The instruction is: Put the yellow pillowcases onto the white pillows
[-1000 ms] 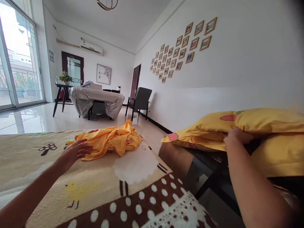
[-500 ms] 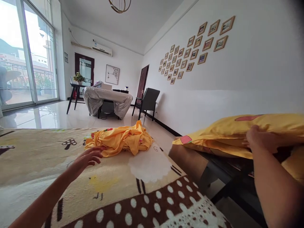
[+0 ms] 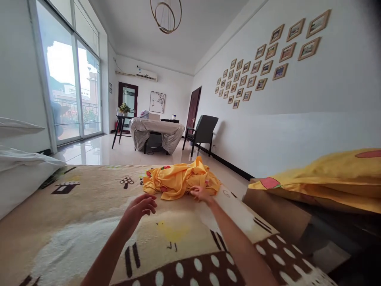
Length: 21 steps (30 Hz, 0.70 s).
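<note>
Bright white room (image 3: pixel 297 91) here, and a patterned blanket (image 3: pixel 98 210) fills the foreground! Behind it, a covered table (image 3: pixel 157 125). Crumpled yellow cloth (image 3: pixel 178 180) lies on the blanket's far part. Back left, a pot (image 3: pixel 125 114) holds a leafy plant (image 3: pixel 125 107). Right hand (image 3: pixel 201 194) at the cloth's near edge, fingers curled, grip unclear; left hand (image 3: pixel 139 207) nearby, loosely open, holding nothing.
</note>
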Motion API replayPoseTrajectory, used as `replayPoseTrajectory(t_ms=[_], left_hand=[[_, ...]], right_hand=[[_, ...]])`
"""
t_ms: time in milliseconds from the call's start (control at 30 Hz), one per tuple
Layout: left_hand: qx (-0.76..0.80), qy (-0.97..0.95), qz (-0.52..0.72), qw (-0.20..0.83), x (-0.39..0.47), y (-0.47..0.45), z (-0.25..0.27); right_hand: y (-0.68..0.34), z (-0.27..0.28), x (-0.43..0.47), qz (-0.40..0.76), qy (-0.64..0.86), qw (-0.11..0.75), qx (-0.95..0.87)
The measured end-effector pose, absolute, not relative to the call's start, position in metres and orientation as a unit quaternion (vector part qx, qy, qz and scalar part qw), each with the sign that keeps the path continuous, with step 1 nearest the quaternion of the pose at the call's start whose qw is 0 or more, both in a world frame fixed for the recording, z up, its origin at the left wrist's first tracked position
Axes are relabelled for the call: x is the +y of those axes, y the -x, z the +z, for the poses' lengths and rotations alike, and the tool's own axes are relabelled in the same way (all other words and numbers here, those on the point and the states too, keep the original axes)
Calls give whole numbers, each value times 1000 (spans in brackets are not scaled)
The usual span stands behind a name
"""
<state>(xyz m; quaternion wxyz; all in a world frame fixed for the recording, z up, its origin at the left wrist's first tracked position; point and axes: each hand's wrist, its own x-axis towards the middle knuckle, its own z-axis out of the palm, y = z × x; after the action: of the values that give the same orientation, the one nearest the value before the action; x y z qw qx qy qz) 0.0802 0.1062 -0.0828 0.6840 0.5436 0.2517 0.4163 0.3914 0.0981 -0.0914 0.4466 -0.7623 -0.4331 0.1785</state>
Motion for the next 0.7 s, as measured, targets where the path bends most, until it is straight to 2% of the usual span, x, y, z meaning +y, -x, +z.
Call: replayPoseTrajectory(t_ms=[100,200,333,567,700], left_hand=[[256,-560,420,667,104,-77,-76],[253,-581,422,648,107,-76,-76],[253,-628,417,606,112,-77,-78],[263,-700,364,555,112,-80,-83],[264,-727,342,533,108,-83,-85]], right_hand=[[-336,-130,145,243,734,418,-476],[-310,-148,175,232,723,440,-478],[-314,-153,192,196,718,465,-480],[-337,-166,182,175,732,425,-503],[-341,-172,182,160,745,433,-482]])
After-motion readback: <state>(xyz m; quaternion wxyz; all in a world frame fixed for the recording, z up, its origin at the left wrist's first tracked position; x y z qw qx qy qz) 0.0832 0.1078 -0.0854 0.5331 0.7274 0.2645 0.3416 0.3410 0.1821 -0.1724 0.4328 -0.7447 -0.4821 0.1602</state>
